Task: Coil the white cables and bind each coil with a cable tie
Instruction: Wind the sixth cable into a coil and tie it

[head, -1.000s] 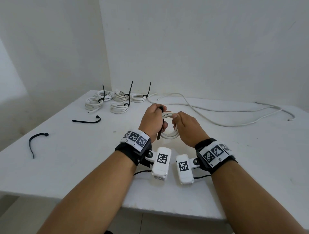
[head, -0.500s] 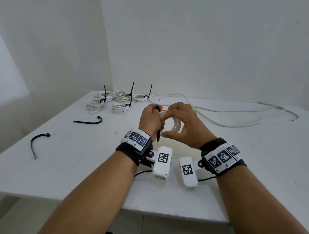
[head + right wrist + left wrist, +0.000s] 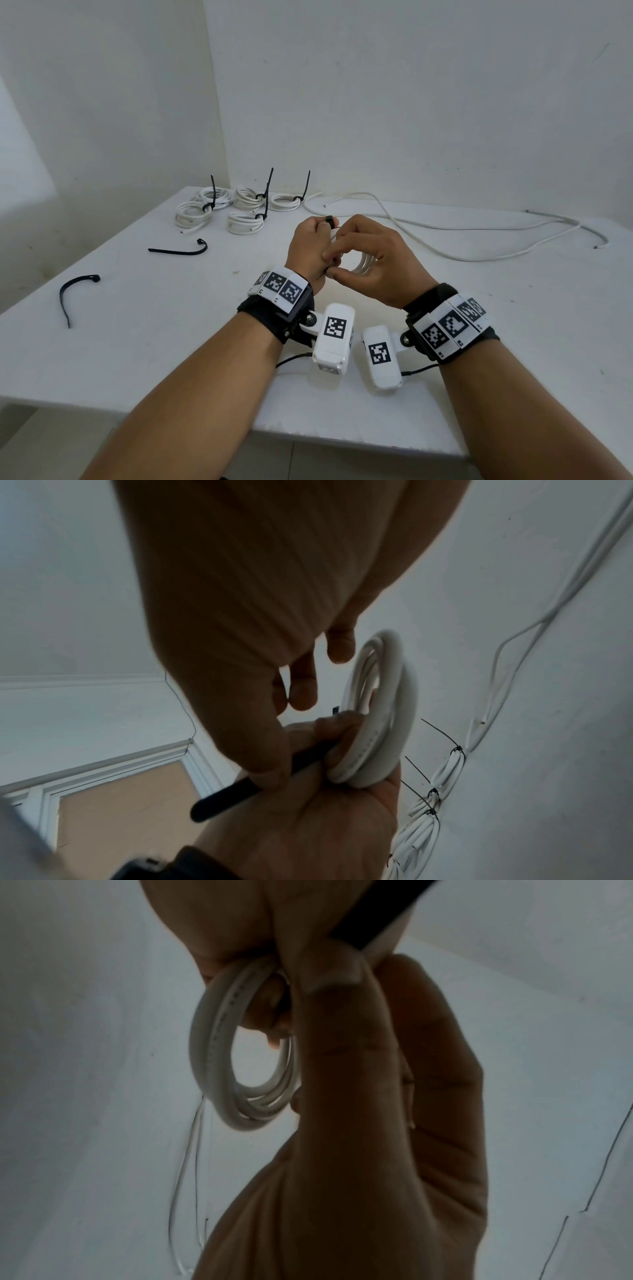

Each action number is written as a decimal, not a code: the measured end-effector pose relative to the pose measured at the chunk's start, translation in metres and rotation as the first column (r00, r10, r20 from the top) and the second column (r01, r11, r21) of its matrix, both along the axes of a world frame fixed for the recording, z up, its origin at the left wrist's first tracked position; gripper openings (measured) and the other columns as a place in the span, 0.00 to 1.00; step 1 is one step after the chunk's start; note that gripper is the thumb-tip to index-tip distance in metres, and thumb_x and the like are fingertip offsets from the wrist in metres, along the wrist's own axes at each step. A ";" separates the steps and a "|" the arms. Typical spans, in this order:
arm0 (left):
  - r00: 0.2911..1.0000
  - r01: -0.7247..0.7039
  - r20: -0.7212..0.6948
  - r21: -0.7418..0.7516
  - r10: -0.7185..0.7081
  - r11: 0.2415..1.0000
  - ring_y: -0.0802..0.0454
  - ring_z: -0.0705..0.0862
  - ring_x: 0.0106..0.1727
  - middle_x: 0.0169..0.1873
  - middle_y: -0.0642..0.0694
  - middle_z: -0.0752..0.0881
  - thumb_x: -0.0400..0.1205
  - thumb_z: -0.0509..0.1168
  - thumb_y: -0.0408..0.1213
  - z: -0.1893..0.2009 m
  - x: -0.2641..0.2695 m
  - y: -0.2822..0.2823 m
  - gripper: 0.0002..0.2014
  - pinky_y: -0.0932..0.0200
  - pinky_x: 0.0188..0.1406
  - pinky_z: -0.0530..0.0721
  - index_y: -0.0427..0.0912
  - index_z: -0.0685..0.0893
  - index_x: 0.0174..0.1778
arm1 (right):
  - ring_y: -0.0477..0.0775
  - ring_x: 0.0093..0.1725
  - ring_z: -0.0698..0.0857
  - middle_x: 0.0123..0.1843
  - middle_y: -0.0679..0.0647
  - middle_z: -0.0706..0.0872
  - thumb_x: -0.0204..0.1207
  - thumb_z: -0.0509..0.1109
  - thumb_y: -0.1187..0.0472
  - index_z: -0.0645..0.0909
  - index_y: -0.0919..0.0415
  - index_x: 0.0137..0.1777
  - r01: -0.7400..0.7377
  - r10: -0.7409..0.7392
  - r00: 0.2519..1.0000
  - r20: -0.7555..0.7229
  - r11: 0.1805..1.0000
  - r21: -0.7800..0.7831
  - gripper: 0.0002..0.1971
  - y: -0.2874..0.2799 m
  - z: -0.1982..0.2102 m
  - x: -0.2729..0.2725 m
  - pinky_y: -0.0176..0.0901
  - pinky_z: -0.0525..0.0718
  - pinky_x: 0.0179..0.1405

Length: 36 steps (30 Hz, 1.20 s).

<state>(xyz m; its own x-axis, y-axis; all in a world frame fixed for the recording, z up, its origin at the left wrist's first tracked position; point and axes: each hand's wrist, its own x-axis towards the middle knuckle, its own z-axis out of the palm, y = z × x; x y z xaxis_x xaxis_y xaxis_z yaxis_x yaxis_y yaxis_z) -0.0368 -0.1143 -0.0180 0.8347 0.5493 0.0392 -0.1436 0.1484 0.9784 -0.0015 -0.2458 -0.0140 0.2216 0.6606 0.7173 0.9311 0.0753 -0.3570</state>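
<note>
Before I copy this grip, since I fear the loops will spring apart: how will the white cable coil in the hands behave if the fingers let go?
The white cable coil looks springy: its loops already gape slightly, so it would probably loosen. It is unbound, the black cable tie only lying alongside in the left hand. It seems light, a few fingers carrying it.

In the head view the right hand (image 3: 373, 260) covers most of the coil (image 3: 362, 269), and the tie (image 3: 329, 219) shows only as a black tip above the left hand (image 3: 306, 248). The desk (image 3: 137, 325) is cut off at the right edge.
</note>
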 end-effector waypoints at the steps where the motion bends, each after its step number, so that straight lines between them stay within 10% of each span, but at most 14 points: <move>1: 1.000 -0.006 -0.002 0.010 0.006 1.000 0.54 0.72 0.18 0.26 0.45 0.77 0.85 0.52 0.28 0.000 0.001 0.000 0.10 0.64 0.17 0.69 0.37 0.79 0.46 | 0.51 0.44 0.84 0.45 0.53 0.82 0.67 0.82 0.70 0.91 0.60 0.46 -0.007 0.007 1.000 0.015 1.000 0.009 0.09 0.000 0.000 -0.001 0.45 0.84 0.47; 5: 0.999 -0.047 -0.012 0.133 0.049 0.990 0.52 0.76 0.31 0.32 0.47 0.78 0.88 0.55 0.34 -0.005 0.005 0.003 0.13 0.58 0.32 0.75 0.46 0.76 0.38 | 0.53 0.42 0.83 0.43 0.54 0.82 0.67 0.81 0.70 0.92 0.61 0.42 -0.034 0.033 0.999 0.035 0.999 0.016 0.06 0.003 -0.002 0.000 0.46 0.83 0.43; 12: 1.000 0.014 0.027 0.038 -0.015 0.999 0.50 0.74 0.28 0.28 0.45 0.77 0.87 0.56 0.29 -0.005 -0.001 0.001 0.13 0.59 0.28 0.73 0.39 0.77 0.36 | 0.53 0.44 0.84 0.46 0.48 0.85 0.70 0.77 0.68 0.85 0.58 0.43 0.016 -0.017 0.986 -0.166 1.000 -0.003 0.06 0.004 -0.006 -0.003 0.43 0.79 0.43; 19: 0.998 0.013 0.054 0.066 -0.017 0.998 0.53 0.77 0.21 0.34 0.40 0.83 0.87 0.54 0.31 -0.005 0.001 -0.009 0.09 0.64 0.20 0.74 0.36 0.79 0.47 | 0.51 0.33 0.85 0.37 0.56 0.92 0.77 0.74 0.67 0.80 0.62 0.49 0.291 -0.081 0.683 -0.726 0.942 0.169 0.05 0.006 0.000 0.002 0.43 0.83 0.39; 36: 0.989 -0.079 0.144 0.232 0.046 0.970 0.51 0.78 0.23 0.35 0.44 0.83 0.86 0.60 0.35 -0.011 0.005 -0.008 0.09 0.61 0.22 0.77 0.42 0.83 0.43 | 0.50 0.30 0.85 0.38 0.67 0.90 0.74 0.77 0.69 0.88 0.69 0.46 0.287 -0.025 0.489 -0.872 0.949 0.133 0.03 0.003 0.005 0.000 0.38 0.79 0.31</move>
<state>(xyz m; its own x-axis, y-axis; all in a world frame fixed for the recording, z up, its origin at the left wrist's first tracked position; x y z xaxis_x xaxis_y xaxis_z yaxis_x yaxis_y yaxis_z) -0.0319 -0.1226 -0.0290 0.7768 0.5617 0.2848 -0.2794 -0.0979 0.9552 -0.0015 -0.2432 -0.0090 0.8888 0.3950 0.2325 0.1825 0.1603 -0.9701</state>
